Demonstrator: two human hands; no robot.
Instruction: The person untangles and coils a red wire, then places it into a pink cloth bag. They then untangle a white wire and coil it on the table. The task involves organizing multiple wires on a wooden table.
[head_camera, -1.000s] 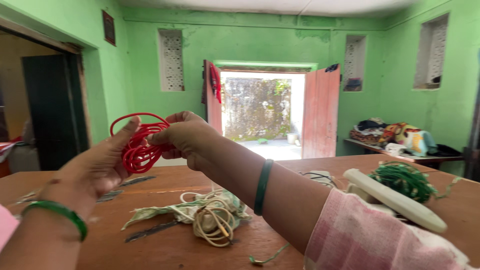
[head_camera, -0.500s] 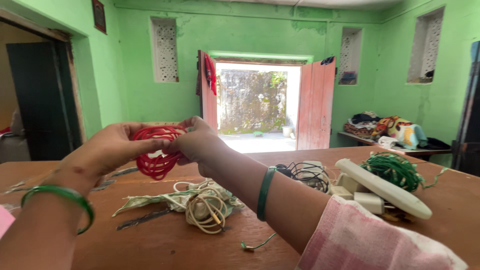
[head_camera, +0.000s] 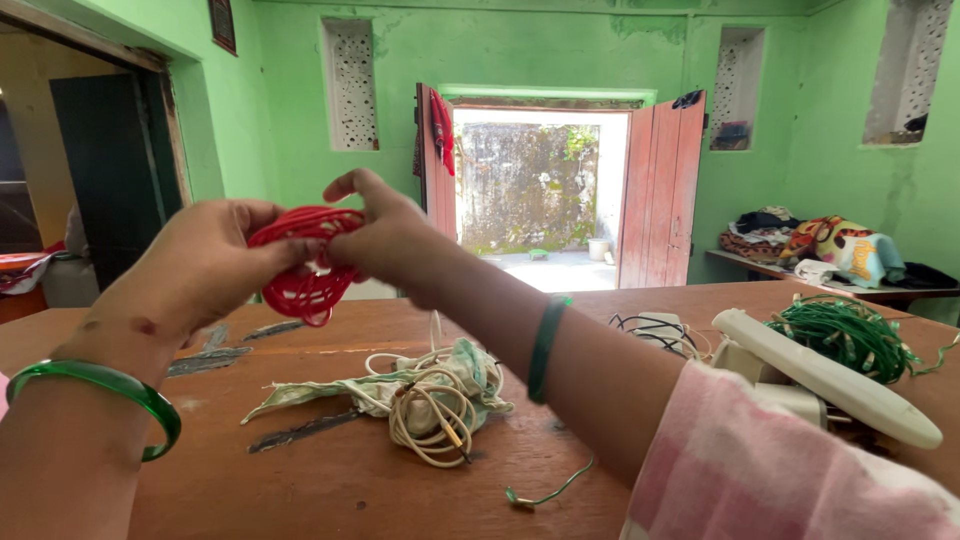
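A: Where is the red cable coil (head_camera: 303, 262) sitting, and which way is it running?

B: It is hanging in the air above the wooden table (head_camera: 330, 480), left of centre, between both hands. The loops are facing the camera, and the bundle's long axis is running roughly upright, its lower end drooping toward the tabletop without touching it.

A: What are the fingers doing?

B: The left hand (head_camera: 195, 265) is gripping the coil's left side, fingers curled around the strands. The right hand (head_camera: 385, 235) is pinching the upper right part of the coil, with its index finger lifting free above the loops. Each wrist is wearing a green bangle (head_camera: 110, 385).

A: What is lying beneath and around?

B: Directly below, a beige cable bundle (head_camera: 430, 420) is resting on a crumpled pale cloth (head_camera: 330, 392). A short green wire piece (head_camera: 550, 490) is lying near the table's front edge. To the right, a white elongated device (head_camera: 830, 380) is lying across white adapters, with a green wire bundle (head_camera: 840, 335) behind it and a black cable (head_camera: 645, 328) just left of them.

A: How much free room is showing?

B: Bare wood is showing left of the cloth and along the near edge; the right side is crowding up with gear.
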